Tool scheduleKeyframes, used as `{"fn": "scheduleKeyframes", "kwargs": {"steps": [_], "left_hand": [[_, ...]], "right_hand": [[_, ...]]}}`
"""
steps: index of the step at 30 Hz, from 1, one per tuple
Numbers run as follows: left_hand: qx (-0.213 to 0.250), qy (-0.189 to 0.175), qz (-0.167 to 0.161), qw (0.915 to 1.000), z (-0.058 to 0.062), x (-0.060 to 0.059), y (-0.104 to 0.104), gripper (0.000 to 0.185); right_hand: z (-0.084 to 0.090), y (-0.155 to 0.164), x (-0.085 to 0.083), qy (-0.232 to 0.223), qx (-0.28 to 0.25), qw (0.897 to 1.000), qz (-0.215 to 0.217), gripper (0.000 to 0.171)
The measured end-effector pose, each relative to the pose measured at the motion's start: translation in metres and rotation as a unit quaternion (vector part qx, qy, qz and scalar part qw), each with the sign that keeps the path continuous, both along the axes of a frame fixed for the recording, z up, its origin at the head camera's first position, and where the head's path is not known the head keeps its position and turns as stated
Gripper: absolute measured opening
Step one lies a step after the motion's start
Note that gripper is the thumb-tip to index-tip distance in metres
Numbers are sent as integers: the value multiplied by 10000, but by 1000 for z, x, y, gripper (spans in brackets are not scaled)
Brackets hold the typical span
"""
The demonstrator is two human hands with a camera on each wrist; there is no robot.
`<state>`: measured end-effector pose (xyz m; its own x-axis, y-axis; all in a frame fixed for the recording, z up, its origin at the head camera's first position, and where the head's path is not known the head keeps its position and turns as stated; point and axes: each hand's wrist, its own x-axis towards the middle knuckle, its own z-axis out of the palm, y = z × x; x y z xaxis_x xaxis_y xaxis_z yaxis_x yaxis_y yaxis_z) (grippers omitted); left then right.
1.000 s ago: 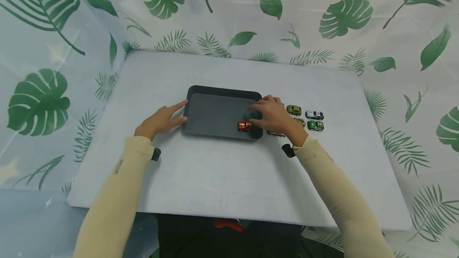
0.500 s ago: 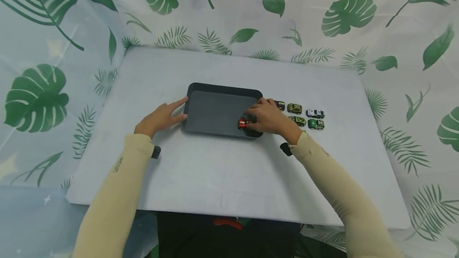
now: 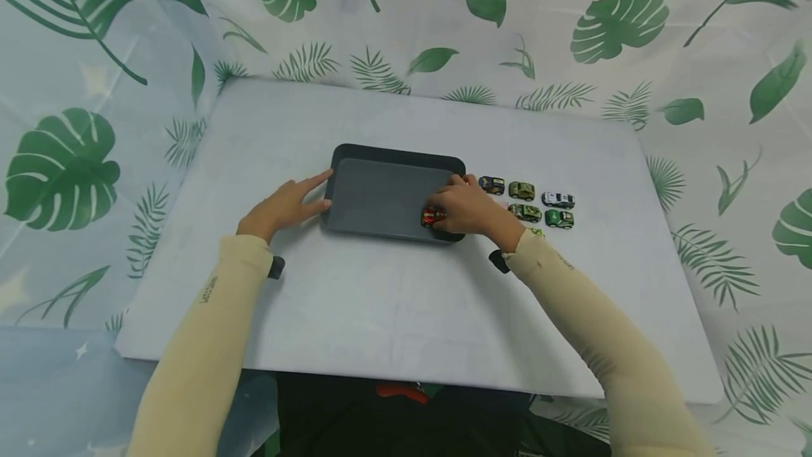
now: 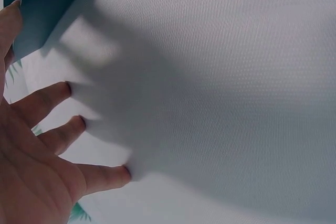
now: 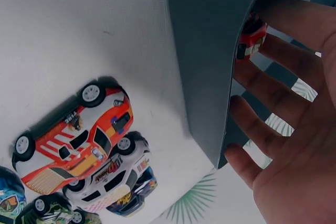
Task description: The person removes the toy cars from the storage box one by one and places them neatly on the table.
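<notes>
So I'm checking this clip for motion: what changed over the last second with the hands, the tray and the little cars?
The right hand drew in toward the red car in the tray; its fingers now lie against the car, though a firm grip cannot be confirmed. This uncovered the dark blue car beside the tray. The red car, the tray, the other cars and the left hand at the tray's left edge stayed put.

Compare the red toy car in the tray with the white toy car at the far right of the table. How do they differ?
The red toy car sits inside the dark tray; the white toy car stands on the table among other cars. The right hand touches the red toy car; nothing touches the white toy car. One is red, the other white. Both stand on their wheels and look similar in size.
</notes>
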<state>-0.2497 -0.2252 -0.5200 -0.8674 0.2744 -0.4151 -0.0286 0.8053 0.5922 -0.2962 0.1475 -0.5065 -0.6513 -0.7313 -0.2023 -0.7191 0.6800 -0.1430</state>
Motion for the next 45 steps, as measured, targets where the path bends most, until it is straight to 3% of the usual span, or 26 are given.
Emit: {"fn": "scheduleKeyframes", "kwargs": {"steps": [14, 22, 32, 45], "left_hand": [[-39, -25, 46, 10000, 1, -2, 2, 72], [-22, -55, 13, 10000, 2, 0, 2, 73], [-15, -123, 56, 9999, 4, 3, 2, 73], [-80, -79, -1, 9999, 4, 3, 3, 74]], "right_hand": [[-3, -4, 3, 226, 132, 9997, 8, 36], [5, -4, 3, 278, -15, 9996, 88, 34], [15, 3, 3, 303, -316, 9989, -138, 29], [25, 20, 6, 453, -307, 9978, -372, 31]]}}
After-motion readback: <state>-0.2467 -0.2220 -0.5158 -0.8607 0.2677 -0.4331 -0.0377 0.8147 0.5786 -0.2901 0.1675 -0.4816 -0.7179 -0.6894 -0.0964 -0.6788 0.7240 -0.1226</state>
